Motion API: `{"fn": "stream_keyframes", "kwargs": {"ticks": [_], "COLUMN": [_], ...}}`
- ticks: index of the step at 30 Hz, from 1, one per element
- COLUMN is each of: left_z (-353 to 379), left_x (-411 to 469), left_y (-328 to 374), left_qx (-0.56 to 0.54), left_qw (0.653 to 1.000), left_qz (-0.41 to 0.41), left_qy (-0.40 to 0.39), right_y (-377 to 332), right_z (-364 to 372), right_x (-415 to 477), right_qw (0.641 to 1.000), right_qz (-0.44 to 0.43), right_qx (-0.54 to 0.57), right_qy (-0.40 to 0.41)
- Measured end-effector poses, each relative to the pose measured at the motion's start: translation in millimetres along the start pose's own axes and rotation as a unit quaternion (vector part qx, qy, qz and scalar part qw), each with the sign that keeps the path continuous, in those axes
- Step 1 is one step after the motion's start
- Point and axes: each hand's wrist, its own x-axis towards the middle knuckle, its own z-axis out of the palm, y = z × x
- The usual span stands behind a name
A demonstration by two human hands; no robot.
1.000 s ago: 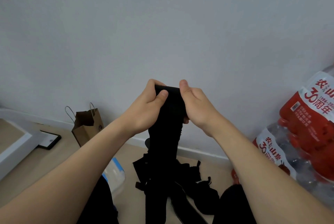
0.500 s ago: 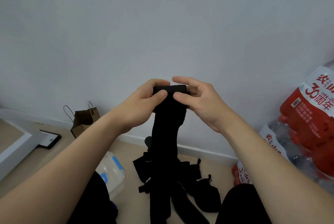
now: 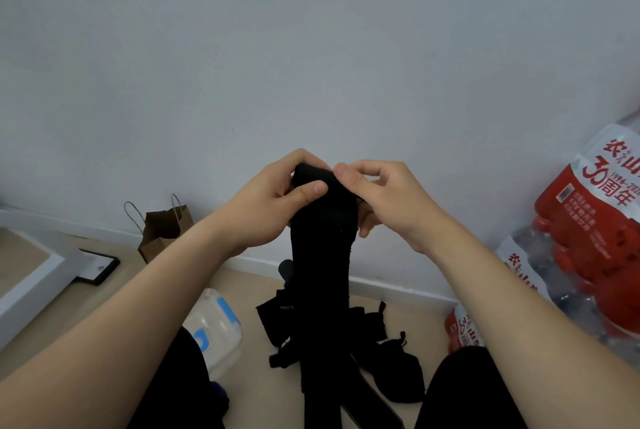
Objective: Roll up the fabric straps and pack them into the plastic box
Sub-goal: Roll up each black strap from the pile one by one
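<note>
Two hands hold one black strap point(image 3: 322, 255) up in front of a pale wall point(image 3: 311, 48). The left hand point(image 3: 273, 200) grips the strap's top end, its thumb pressed flat on the near face and its fingers curled round the far side. The right hand point(image 3: 388, 200) pinches the same end from the other side between thumb and forefinger, with the remaining fingers curled behind the fabric. The top end appears folded or rolled over between the two thumbs; how many turns it has cannot be told. Below the hands the strap hangs straight down as a wide band, and its lower end runs between the knees point(image 3: 460, 390) and out of view.

On the floor point(image 3: 246, 290), behind the hanging band, lies a loose pile point(image 3: 391, 359) of further black straps, unrolled. The box point(image 3: 218, 328), clear plastic with blue clips, sits on the floor left of the pile, beside the left knee and partly hidden by the left forearm; its contents cannot be made out.

A brown paper bag point(image 3: 164, 231) stands against the wall at left, with a dark frame point(image 3: 98, 266) lying flat near it. Red-labelled packs point(image 3: 588, 238) of bottled water are stacked at right.
</note>
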Motion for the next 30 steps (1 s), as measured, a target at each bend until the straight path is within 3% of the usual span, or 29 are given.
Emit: {"fn": "stream_keyframes", "kwargs": {"ticks": [7,12,14,17,23,30], "left_z": [9,9,9,10,2,2], "left_x": [-3,-2,-2,0,1,1], "left_y": [9,12,12,9,11,6], "left_qx": [-0.015,-0.030,-0.038,-0.041,-0.086,-0.009], "left_qw": [0.997,0.995,0.996,0.997,0.995,0.997], "left_qz": [-0.072,-0.044,-0.024,-0.020,-0.045,-0.041], "left_qy": [0.039,0.082,0.078,0.061,0.007,0.057], "right_y": [4,3,-1,-3,-1,-1], "right_z": [3,14,17,18,15,13], "right_x": [2,2,2,3,2,0], "right_qw": [0.996,0.982,0.987,0.997,0.991,0.991], "right_qz": [-0.028,-0.016,-0.010,-0.046,-0.104,-0.118], "right_qx": [0.083,0.187,0.161,0.047,0.041,0.026], "right_qy": [0.019,0.004,-0.008,0.036,0.069,0.051]}}
